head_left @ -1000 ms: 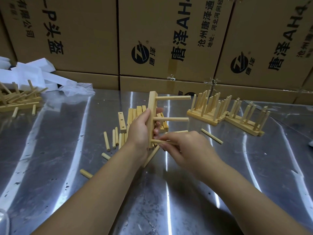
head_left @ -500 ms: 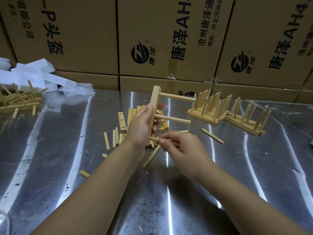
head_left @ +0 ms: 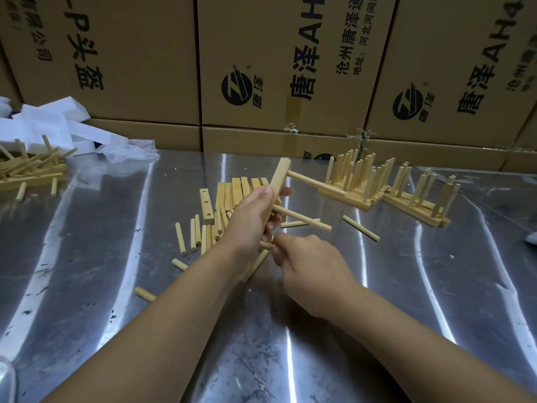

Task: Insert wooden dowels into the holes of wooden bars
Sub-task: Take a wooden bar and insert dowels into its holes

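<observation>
In the middle of the frame the left hand (head_left: 250,216) grips a wooden bar (head_left: 279,178), thumb along its near face and fingers wrapped behind. The bar is pale, square-edged wood, held above the table and tilted so its top end leans toward the upper right. Two round dowels of the same light wood stick out of it to the right: the upper dowel (head_left: 313,183) near the top end, the middle dowel (head_left: 302,218) about halfway down, both sloping slightly downward. At the bar's lower end the right hand (head_left: 308,257) pinches a third dowel (head_left: 265,244) with curled fingers; only a short stub shows between the two hands, and whether its tip sits in a hole is hidden. Left of the hands, loose dowels (head_left: 197,234) lie on the shiny metal table (head_left: 87,257) beside a stack of plain bars (head_left: 235,187) and one drilled bar (head_left: 207,205) lying flat with its holes up. Finished racks (head_left: 357,181) with upright dowels stand at the right of centre, before a wall of printed cardboard boxes (head_left: 130,68).
</observation>
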